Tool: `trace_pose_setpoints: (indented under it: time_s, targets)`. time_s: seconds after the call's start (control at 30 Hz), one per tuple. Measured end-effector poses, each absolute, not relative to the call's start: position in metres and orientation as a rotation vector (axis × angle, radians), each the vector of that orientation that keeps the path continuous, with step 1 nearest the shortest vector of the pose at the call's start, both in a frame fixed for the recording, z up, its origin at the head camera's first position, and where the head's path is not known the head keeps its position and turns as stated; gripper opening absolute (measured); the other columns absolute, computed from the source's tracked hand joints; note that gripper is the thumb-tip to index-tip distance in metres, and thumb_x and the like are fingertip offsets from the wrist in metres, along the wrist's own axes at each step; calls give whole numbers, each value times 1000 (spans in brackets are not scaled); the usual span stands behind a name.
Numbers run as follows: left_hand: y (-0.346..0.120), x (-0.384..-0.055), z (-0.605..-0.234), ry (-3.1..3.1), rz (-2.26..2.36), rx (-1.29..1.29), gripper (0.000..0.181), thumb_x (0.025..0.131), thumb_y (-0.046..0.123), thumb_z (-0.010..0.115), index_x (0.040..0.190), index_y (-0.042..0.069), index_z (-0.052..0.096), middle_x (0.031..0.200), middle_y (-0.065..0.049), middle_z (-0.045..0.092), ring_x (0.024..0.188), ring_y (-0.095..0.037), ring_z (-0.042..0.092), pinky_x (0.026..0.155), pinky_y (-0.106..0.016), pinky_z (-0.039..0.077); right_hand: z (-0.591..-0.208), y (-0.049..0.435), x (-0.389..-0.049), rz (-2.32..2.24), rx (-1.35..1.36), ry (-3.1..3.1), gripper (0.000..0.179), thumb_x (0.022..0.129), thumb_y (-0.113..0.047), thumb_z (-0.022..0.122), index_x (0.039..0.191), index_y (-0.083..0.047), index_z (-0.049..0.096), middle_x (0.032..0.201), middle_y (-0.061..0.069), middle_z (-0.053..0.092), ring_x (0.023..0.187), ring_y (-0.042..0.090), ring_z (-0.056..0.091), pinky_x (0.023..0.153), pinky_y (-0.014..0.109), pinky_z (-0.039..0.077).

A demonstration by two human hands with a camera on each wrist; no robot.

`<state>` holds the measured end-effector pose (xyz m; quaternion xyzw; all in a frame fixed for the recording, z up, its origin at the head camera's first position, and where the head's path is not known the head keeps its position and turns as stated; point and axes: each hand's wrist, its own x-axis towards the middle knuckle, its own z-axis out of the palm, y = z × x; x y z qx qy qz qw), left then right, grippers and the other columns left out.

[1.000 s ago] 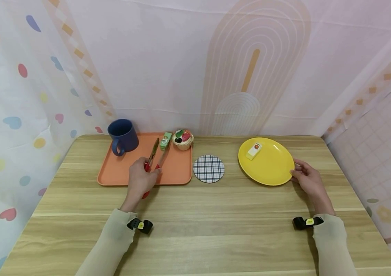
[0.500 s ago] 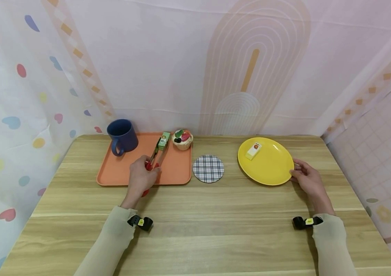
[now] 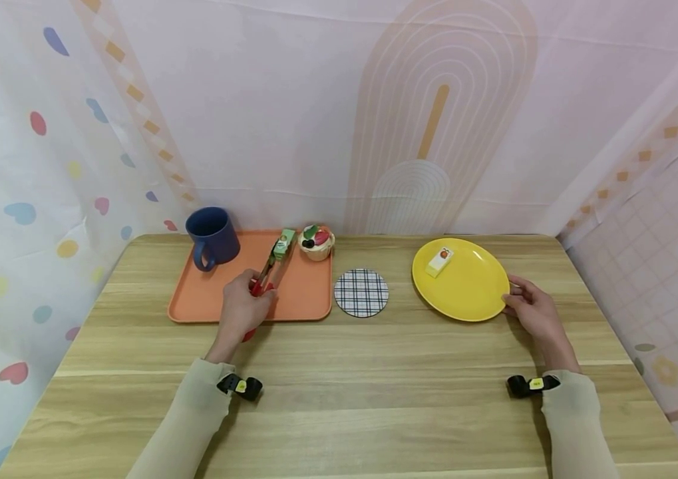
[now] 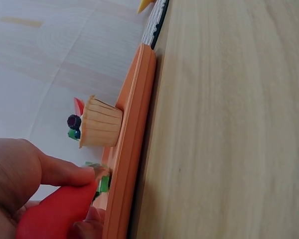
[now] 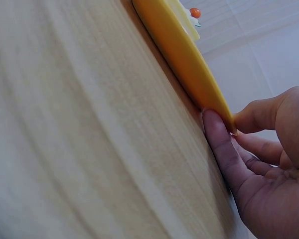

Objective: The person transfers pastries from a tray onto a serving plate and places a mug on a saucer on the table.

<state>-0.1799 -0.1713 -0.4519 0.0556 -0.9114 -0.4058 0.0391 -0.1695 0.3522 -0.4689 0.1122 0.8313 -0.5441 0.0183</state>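
Note:
My left hand (image 3: pixel 241 307) grips a pair of tongs (image 4: pixel 57 211) by the red handles. Their metal tips are squeezed against the sides of a green cake slice (image 3: pixel 283 245), which is at the back of the orange tray (image 3: pixel 309 303). To its right stands a cupcake (image 3: pixel 317 247) topped with berries. My right hand (image 3: pixel 535 313) pinches the right rim of a yellow plate (image 3: pixel 473 286), thumb above and a finger beneath in the right wrist view. A pale yellow cake slice (image 3: pixel 439 263) lies on the plate's left side.
A blue mug (image 3: pixel 214 236) stands at the tray's back left, its handle towards the front. Between tray and plate lies a round checked coaster (image 3: pixel 361 293). A patterned cloth (image 3: pixel 267 133) hangs behind the wooden table (image 3: pixel 386 399).
The tongs have narrowed onto the green cake slice, which shifted slightly left. My left hand has moved very little. The right hand and the plate have stayed in place.

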Motion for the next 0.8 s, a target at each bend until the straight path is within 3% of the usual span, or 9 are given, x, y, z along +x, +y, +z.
trace_pose_setpoints:
  time_s: [0.3,0.8]
  targets:
    - [-173,-175,-446,-2789,-1256,146,37,96,19,69,126,-1,61,108,-25,65,84,-33,62,61,-28,47,-469,352,-169,-1702,342,2584,55,106,-11,53,157,-1,35,118,2,53,89,-9,58,79,15,56]
    - [-171,-170,-437,-2766,-1265,131,37,95,19,70,126,1,61,108,-25,65,88,-33,60,63,-29,47,-470,352,-169,-1726,327,2578,55,105,-9,54,157,-1,36,114,-1,54,89,-8,59,79,16,57]
